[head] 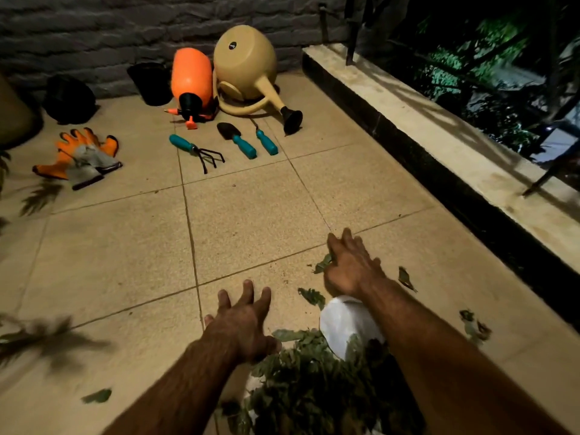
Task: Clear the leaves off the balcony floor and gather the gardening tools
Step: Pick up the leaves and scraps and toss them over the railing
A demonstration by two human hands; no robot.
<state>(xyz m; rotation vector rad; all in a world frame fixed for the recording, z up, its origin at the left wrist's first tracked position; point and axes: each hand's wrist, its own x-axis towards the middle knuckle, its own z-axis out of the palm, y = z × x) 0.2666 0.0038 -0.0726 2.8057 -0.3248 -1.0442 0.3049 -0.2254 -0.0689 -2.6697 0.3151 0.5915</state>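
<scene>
Large beige floor tiles with thin dark grout lines cover the balcony. At the back stands a grey stone wall of rough, uneven courses. Along the right side runs a raised pale ledge with a dark face, carrying a black metal railing. Beyond it, green foliage shows in darkness. Light is warm and dim.

Gloves lie left of the rake; trowel right.

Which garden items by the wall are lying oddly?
The beige watering can is tipped over, base showing, spout on the tiles. The orange sprayer lies on its side beside it. The three hand tools lie neatly in a row.
</scene>
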